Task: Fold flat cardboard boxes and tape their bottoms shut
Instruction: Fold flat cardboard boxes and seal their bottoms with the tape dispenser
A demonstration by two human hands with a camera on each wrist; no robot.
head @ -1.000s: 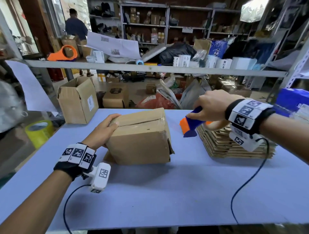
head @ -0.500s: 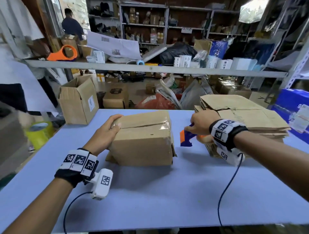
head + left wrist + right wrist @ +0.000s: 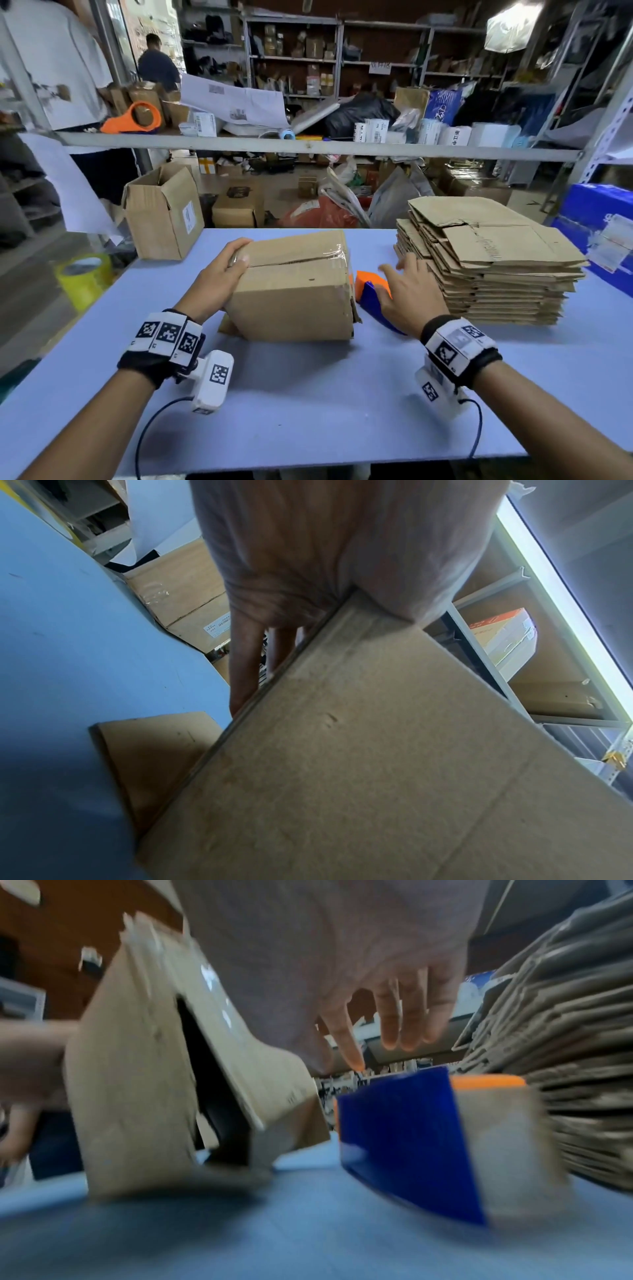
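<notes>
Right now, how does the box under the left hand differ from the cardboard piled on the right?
The box is folded into shape, while the pile is cardboard lying flat. The box has clear tape along its top seam; no tape shows on the pile. The left hand grips the box, whereas the right hand, fingers spread, is beside the pile without holding it. Both are plain brown cardboard on the blue table.
</notes>
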